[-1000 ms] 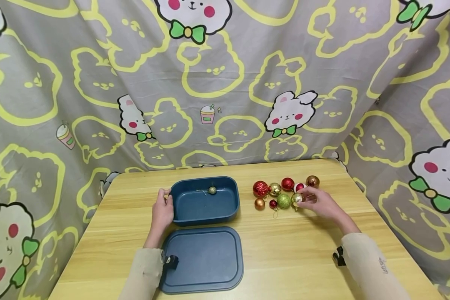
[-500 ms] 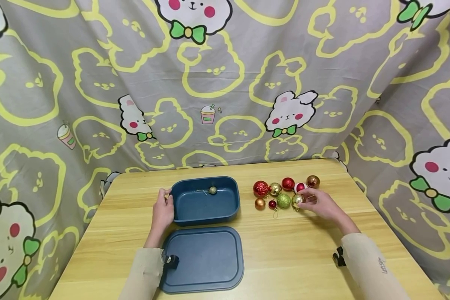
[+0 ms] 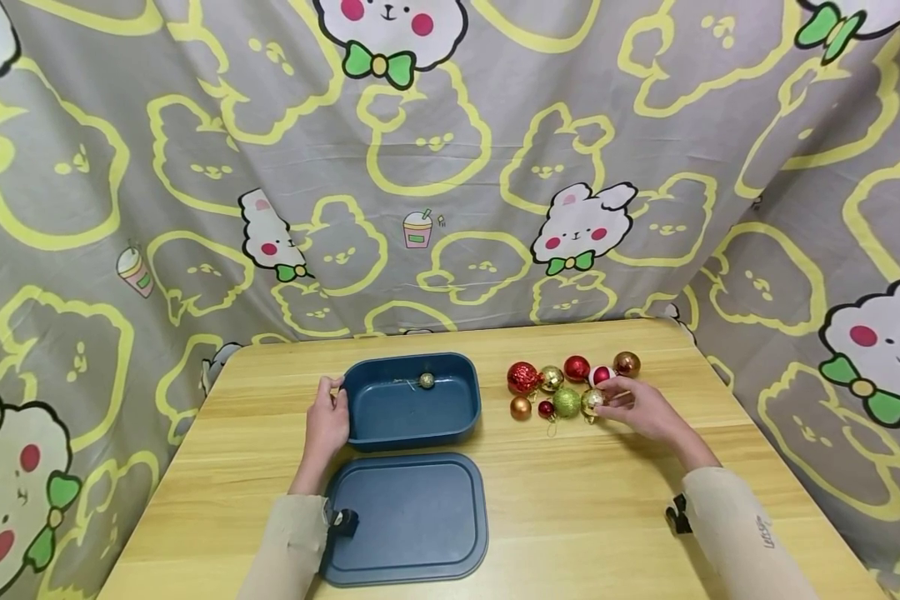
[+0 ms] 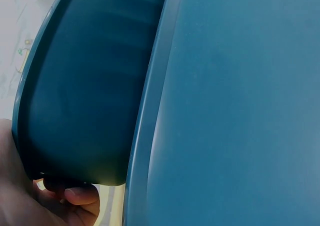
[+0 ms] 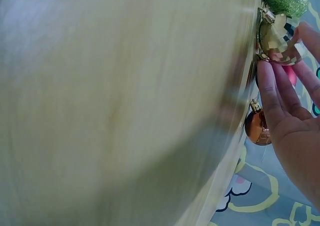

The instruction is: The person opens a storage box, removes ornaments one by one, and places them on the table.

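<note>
At the left end of a deep blue rectangular box (image 3: 412, 421), my left hand (image 3: 327, 421) grips the end wall, with fingers curled at its outside in the left wrist view. A small gold ornament (image 3: 426, 380) lies inside by the far wall. My right hand (image 3: 641, 410) has its thumb and fingers around a shiny faceted gold bauble (image 5: 277, 38), low at the table. Right beside that sits a glittery green bauble (image 3: 567, 403). Behind the fingers, a red-and-white bauble (image 3: 602, 375) is partly hidden.
A flat blue lid (image 3: 408, 521) lies in front of the box. Around the right hand stand a large red bauble (image 3: 522, 377), a gold one (image 3: 551, 379), another red one (image 3: 577, 368), a brown one (image 3: 627, 364), an orange one (image 3: 521, 407) and a tiny dark-red one (image 3: 546, 409).
The gold bauble at my right fingers has shifted very slightly left, toward the green one. My left hand and the box stay in place.
</note>
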`<control>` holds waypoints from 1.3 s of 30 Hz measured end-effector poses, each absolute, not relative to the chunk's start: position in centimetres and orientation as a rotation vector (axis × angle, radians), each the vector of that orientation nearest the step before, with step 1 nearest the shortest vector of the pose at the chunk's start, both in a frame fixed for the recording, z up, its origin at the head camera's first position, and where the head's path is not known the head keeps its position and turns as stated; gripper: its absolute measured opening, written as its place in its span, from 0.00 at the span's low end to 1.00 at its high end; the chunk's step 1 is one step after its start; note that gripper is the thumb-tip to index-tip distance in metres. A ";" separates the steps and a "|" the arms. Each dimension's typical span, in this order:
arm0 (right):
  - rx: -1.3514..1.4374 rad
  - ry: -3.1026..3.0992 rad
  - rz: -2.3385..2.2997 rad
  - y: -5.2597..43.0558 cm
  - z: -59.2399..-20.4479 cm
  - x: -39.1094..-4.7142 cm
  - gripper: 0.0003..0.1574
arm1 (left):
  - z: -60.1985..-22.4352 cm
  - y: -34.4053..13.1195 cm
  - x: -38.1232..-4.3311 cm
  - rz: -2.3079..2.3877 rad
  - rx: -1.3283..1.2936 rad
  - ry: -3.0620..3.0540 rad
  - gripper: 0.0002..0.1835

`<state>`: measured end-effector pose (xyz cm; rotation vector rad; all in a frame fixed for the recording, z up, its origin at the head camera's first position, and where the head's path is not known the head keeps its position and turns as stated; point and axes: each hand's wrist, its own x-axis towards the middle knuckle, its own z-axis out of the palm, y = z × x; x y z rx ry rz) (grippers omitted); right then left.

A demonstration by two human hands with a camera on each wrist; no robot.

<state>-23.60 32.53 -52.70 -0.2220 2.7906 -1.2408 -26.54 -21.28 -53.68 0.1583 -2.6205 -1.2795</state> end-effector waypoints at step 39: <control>-0.303 2.971 -1.377 29.4 -48.7 -23.4 0.22 | -53.5 -21.4 -26.5 -1.295 0.160 -2.638 0.17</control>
